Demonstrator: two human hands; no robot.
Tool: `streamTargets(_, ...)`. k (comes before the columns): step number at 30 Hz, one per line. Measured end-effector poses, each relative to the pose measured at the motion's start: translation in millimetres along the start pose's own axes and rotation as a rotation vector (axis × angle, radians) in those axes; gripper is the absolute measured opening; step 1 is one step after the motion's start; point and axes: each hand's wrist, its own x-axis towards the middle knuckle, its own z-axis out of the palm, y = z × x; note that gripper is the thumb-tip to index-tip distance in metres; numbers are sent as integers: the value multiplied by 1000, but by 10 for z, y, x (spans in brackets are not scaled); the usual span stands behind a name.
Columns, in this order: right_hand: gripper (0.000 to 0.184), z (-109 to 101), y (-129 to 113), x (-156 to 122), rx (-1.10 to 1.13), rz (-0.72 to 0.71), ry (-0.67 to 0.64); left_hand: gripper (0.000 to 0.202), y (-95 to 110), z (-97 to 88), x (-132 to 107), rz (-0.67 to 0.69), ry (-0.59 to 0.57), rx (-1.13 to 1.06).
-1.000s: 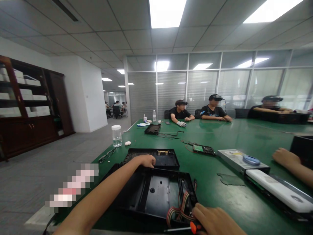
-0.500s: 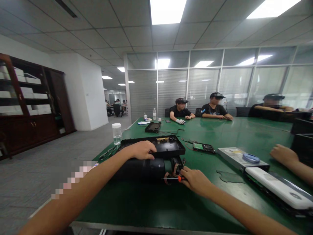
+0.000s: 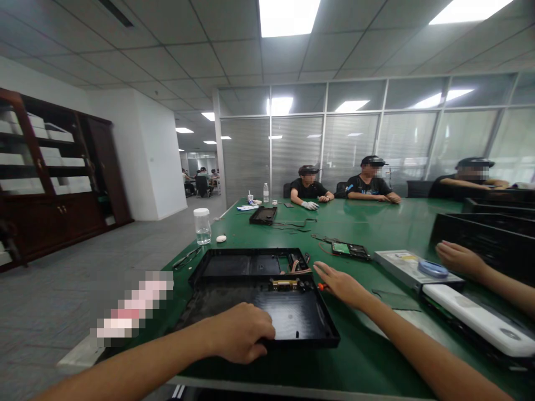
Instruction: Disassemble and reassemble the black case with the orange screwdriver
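Two black plastic case shells lie open end to end on the green table [image 3: 259,362]. My left hand [image 3: 241,332] is closed over the front edge of the near shell [image 3: 292,318]. The far shell [image 3: 244,265] holds coloured ribbon wires [image 3: 297,264] at its right end. My right hand [image 3: 341,284] reaches to the seam between the shells, index finger stretched forward. The orange handle of a screwdriver [image 3: 321,286] shows under its fingers.
A co-worker's hand [image 3: 457,259] rests by a silver drive [image 3: 399,263] with a blue disc [image 3: 432,268], a long white device [image 3: 476,320] and a black case [image 3: 480,234]. A circuit board [image 3: 349,250], lidded jar [image 3: 203,225] and another black tray [image 3: 263,214] lie farther off. Several people sit at the far end.
The stacked shells were turned over and laid open flat. My left hand moved from the far shell's rim to the near shell's front edge. My right hand stayed by the wires.
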Motion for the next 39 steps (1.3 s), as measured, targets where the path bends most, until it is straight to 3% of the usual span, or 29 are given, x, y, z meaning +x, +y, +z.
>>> streamTargets(3,40,-18,234,-97,-34,74,-48,11,-39,136,88,34,-60,1)
streamTargets(6,34,-6,401,-147,33,174,-125,15,-194,222,212,-32,-237,-27)
streamTargets(9,30,56,435,-153,171,256,-153,24,-413,182,371,-185,-475,-113)
streamTargets(11,30,106,384,-130,249,263,-139,32,-555,105,524,-237,-521,-163)
streamTargets(13,28,144,295,-87,293,257,-113,38,-666,42,735,-195,-414,-151)
streamTargets(15,25,164,201,-32,335,257,-84,39,-740,45,989,-93,-202,-30)
streamTargets(17,24,171,130,18,390,266,-52,33,-783,129,1240,-5,24,189)
streamTargets(20,23,178,92,56,449,280,-18,26,-825,337,1496,124,170,379)
streamTargets(26,27,220,113,48,445,286,8,16,-905,567,1491,165,269,312)
streamTargets(30,29,215,105,50,446,288,0,14,-940,597,1420,169,280,237)
streamTargets(39,33,124,33,68,480,300,-62,14,-865,573,1375,137,248,382)
